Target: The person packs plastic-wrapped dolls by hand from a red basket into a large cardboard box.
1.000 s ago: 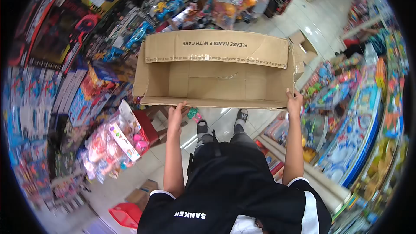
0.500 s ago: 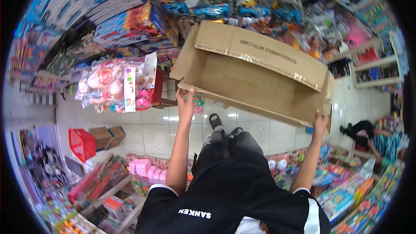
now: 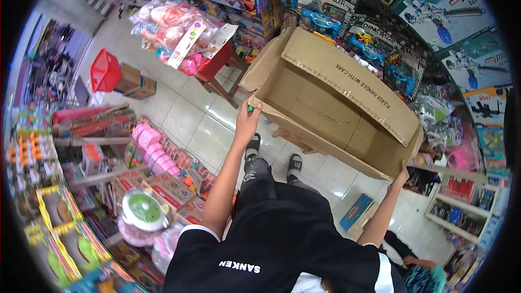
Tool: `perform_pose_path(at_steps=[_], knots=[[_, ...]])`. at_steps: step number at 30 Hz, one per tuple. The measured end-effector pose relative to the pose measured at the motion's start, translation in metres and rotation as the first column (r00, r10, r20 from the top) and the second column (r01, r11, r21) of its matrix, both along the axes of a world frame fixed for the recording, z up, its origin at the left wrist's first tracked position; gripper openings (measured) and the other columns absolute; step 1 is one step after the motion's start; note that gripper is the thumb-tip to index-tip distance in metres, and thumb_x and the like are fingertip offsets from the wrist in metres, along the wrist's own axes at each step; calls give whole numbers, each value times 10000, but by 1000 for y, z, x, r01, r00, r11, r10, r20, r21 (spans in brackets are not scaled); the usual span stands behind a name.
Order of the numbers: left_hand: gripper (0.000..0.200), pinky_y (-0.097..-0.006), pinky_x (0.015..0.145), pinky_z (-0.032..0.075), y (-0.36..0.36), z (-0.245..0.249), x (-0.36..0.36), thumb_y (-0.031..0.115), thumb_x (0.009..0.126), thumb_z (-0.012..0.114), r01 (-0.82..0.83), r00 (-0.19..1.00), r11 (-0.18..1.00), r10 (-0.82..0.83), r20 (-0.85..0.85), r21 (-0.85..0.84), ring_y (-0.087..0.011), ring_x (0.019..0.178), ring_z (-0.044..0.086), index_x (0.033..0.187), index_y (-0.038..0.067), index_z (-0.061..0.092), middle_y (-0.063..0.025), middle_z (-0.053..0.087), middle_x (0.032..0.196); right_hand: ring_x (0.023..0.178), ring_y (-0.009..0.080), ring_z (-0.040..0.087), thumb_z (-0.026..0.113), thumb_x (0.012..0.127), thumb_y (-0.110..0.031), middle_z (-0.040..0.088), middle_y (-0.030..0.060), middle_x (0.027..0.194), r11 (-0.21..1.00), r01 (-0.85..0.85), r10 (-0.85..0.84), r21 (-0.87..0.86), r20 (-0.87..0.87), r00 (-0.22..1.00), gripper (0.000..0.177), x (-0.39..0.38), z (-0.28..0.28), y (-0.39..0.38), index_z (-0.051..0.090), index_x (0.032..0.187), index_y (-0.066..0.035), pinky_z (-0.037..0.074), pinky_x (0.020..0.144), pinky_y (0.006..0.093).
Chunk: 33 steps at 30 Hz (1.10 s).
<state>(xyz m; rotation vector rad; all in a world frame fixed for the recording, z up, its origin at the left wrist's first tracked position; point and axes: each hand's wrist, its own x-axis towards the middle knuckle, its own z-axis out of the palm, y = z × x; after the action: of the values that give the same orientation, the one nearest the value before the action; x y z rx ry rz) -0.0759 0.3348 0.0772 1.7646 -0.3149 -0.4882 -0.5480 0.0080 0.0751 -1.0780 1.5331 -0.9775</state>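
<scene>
Though behind carton (image 3: 317,106), dinosaur packs (image 3: 332,4) visible

A glossy floor of pale square tiles (image 3: 187,108) lies below the left hand (image 3: 248,121) and the right hand (image 3: 400,176). Beyond and left of the left hand, a red-topped stool with brown wooden legs (image 3: 218,64) stands on it, bearing clear plastic bags of pinkish toys (image 3: 176,30). Farther left, a red plastic basket (image 3: 106,73) and a brown cardboard carton (image 3: 132,80) stand side by side on the tiles. Nearer the body than the right hand and left of it, a flat blue rectangular piece (image 3: 356,211) lies on the floor.
</scene>
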Motion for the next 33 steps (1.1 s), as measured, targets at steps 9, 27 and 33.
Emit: perform_pose_path(at_steps=[9,27,33], knots=[[600,-279,753,469,28,-27,-50,501,960,407,-218,959,970,193,-208,-106,-201,954,569,1330,29,422,-144,507,1117,1187,276,500,507,893,-494,494,97,1332,955,-260,84,145,707,703,633,-71,-118,1,409,1361,-78,414,994,436],[294,-303,405,351,363,-256,-350,370,884,508,-16,116,859,509,-853,511,-154,484,465,847,90,589,-42,581,706,626,191,649,523,870,-345,681,111,849,-53,-702,987,710,-68,-143,361,178,-232,156,606,1041,-39,490,503,309],[281,-277,476,370,403,-273,-303,437,894,495,-45,91,907,421,-902,419,-102,508,425,869,164,554,27,474,693,649,199,653,575,852,-360,675,106,812,-75,-678,911,731,-227,-345,346,278,-214,189,630,980,-43,488,500,298]])
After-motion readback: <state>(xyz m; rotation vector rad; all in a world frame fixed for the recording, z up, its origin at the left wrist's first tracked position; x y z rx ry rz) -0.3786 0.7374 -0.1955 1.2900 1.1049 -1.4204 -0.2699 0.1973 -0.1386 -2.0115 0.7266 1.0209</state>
